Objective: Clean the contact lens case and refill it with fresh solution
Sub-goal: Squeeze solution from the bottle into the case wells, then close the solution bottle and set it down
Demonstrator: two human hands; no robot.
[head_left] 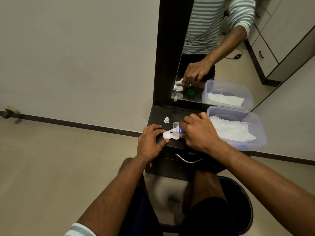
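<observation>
Now one bottle (179, 129), one case (170, 135), two loose caps (166, 119).

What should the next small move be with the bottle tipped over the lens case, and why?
Probably a gentle squeeze. The right hand grips the solution bottle tilted with its nozzle over the open lens case, while the left hand steadies the case on the dark table. The bottle cap is already off. Whether any well already holds solution cannot be told.

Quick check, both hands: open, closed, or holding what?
Left hand: open, fingers resting by the lens case, steadying it.
Right hand: gripping the solution bottle, nozzle tipped over the case.
</observation>
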